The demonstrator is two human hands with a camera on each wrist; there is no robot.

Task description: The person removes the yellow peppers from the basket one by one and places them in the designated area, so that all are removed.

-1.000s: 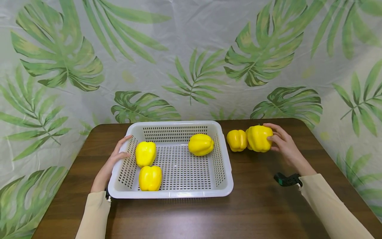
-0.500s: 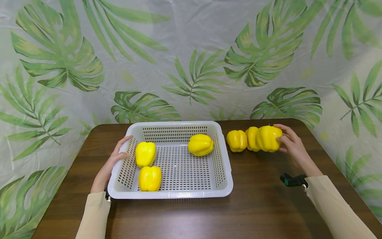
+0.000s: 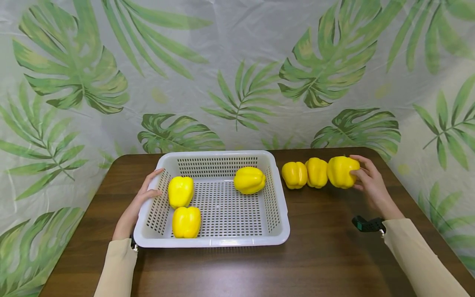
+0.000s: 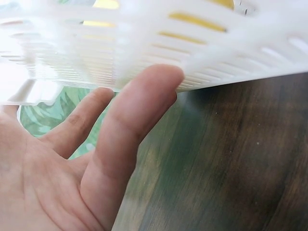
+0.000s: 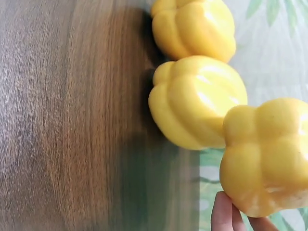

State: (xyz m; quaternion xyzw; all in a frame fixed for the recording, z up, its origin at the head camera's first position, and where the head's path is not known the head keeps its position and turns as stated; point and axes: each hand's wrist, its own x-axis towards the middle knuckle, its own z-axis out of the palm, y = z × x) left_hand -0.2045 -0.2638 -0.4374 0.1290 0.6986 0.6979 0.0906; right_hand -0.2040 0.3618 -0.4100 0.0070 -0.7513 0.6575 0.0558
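Note:
In the head view my left hand (image 3: 139, 202) grips the left side of a white perforated plastic basket (image 3: 211, 241), with two digits over its rim. Its other fingers (image 4: 115, 130) lie against the basket's outer wall in the left wrist view. My right hand (image 3: 372, 185) pinches a yellow bell pepper (image 3: 342, 171) from its right side. That pepper is held slightly above the table, as the right wrist view shows. Left of it two more yellow bell peppers, one pepper (image 3: 317, 172) and another pepper (image 3: 295, 175), sit side by side on the table.
Inside the basket lie three yellow bell peppers: one pepper (image 3: 249, 180) at the back right, one pepper (image 3: 181, 192) at the left, one pepper (image 3: 186, 222) at the front left. The brown wooden table (image 3: 315, 264) backs onto a leaf-patterned cloth (image 3: 245, 74).
My right hand has moved right with its bell pepper, away from the pepper it had overlapped, which now shows fully. The left hand and the basket have stayed in place.

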